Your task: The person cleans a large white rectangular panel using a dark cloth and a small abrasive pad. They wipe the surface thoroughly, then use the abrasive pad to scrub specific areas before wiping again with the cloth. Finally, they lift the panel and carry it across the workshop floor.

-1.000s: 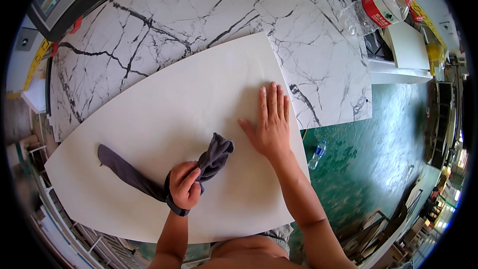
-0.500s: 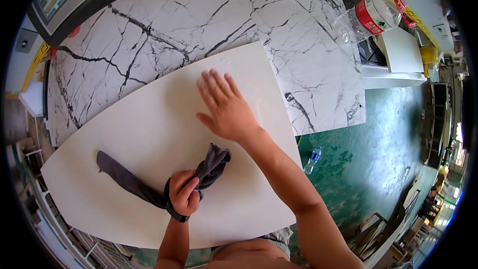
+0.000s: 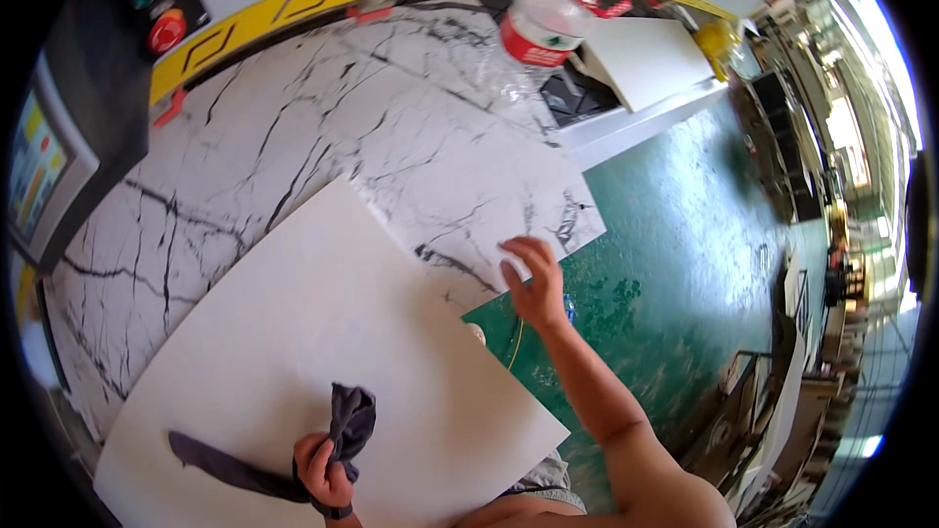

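Observation:
A large white panel (image 3: 323, 303) with a curved left edge lies over a marble-patterned sheet (image 3: 450, 152). Low on the panel, my left hand (image 3: 323, 464) is closed around a dark purple-grey cloth (image 3: 350, 420). One bunched end of the cloth rises above the fist, while a long flat strip trails left across the panel. A black band circles my left wrist. My right hand (image 3: 533, 282), fingers apart and holding nothing, is off the panel's right side, near the marble sheet's corner.
A big clear bottle with a red label (image 3: 536, 34) stands at the back, beside a white board (image 3: 650, 64). Back left is a control panel with a red stop button (image 3: 167, 31) and a screen (image 3: 41, 161). Green floor (image 3: 655, 225) lies to the right.
My right hand has left the panel's surface and moved right, past its edge. My left hand still grips the cloth. The whole view has turned toward the right.

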`<action>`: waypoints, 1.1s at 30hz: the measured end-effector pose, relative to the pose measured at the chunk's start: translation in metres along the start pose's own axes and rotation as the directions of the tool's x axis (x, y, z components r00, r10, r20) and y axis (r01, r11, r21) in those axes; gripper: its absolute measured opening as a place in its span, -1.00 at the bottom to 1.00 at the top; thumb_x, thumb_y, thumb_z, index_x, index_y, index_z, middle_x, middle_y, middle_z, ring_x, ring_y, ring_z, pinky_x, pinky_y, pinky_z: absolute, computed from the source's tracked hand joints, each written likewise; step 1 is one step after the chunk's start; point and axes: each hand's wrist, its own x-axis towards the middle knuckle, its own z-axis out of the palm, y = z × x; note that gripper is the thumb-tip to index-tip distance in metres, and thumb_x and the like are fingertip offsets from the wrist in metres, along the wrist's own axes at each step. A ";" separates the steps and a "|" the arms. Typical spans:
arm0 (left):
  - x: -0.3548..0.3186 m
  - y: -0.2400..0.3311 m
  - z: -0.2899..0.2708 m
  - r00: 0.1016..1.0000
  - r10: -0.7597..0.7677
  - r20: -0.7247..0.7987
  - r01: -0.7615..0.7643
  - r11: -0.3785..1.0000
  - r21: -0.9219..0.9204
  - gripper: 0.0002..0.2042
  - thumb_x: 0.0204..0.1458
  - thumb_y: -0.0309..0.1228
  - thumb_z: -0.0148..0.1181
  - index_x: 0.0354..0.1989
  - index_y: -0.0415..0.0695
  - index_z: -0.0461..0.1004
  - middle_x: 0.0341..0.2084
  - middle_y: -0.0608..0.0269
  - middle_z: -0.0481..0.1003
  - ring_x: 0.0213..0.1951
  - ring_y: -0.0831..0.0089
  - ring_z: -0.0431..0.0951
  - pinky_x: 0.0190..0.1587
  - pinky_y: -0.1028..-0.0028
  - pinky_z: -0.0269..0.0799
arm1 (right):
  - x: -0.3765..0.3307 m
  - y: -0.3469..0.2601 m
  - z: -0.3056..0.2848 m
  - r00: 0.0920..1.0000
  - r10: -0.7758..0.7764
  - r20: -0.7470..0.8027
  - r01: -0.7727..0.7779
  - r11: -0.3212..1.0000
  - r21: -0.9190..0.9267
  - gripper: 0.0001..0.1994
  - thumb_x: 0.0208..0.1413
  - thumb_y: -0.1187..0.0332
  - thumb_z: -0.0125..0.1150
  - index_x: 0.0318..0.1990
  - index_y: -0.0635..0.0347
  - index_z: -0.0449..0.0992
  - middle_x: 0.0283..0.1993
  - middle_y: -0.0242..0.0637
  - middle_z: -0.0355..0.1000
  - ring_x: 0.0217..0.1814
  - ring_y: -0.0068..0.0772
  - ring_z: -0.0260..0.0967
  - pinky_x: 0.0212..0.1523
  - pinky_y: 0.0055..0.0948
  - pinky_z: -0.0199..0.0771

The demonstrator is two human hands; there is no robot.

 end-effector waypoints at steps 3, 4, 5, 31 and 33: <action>-0.003 -0.010 -0.001 1.000 -0.026 0.007 0.027 0.989 -0.143 -0.63 -0.17 -0.64 -0.05 -0.13 -0.24 0.51 -0.20 -0.08 0.50 -0.21 0.05 0.48 -0.10 0.14 0.42 | 0.038 0.055 -0.016 0.952 0.217 -0.216 -0.200 0.975 0.096 -0.75 0.08 0.42 0.30 -0.06 0.14 0.60 -0.04 -0.16 0.46 -0.05 -0.20 0.44 -0.12 -0.32 0.46; 0.000 -0.002 -0.004 0.999 -0.051 -0.018 0.048 0.988 -0.144 -0.64 -0.20 -0.66 -0.06 -0.17 -0.23 0.51 -0.25 -0.06 0.51 -0.26 0.09 0.48 -0.14 0.17 0.42 | 0.060 0.068 -0.016 0.935 0.264 -0.237 -0.236 0.961 0.142 -0.76 0.09 0.42 0.28 -0.06 0.14 0.61 -0.04 -0.18 0.45 -0.08 -0.24 0.45 -0.14 -0.34 0.46; 0.002 -0.003 -0.003 0.998 -0.049 -0.030 0.043 0.983 -0.181 -0.70 -0.20 -0.63 -0.08 -0.25 -0.22 0.47 -0.31 -0.05 0.50 -0.31 0.14 0.46 -0.20 0.18 0.41 | 0.078 0.085 -0.022 0.912 0.319 -0.258 -0.280 0.944 0.176 -0.77 0.11 0.41 0.26 -0.07 0.13 0.61 -0.03 -0.19 0.45 -0.12 -0.29 0.45 -0.16 -0.36 0.46; -0.004 -0.018 -0.002 0.950 -0.221 -0.220 0.049 0.802 -0.596 -0.78 -0.27 -0.70 -0.06 -0.50 -0.25 0.52 -0.48 0.01 0.54 -0.34 0.12 0.47 -0.22 0.24 0.42 | 0.370 0.325 0.013 0.966 0.118 -0.230 -0.181 0.945 -0.274 -0.74 0.19 0.21 0.09 -0.20 0.21 0.58 -0.12 0.02 0.54 -0.07 0.11 0.49 -0.13 -0.06 0.50; -0.013 -0.005 -0.007 0.940 -0.238 -0.242 0.055 0.809 -0.585 -0.76 -0.30 -0.72 -0.08 -0.50 -0.26 0.54 -0.47 0.00 0.55 -0.33 0.11 0.49 -0.22 0.25 0.44 | 0.344 0.301 0.006 0.983 -0.059 -0.177 -0.013 0.926 -0.378 -0.71 0.18 0.17 0.14 -0.22 0.26 0.55 -0.12 0.09 0.54 -0.04 0.20 0.47 -0.11 0.05 0.46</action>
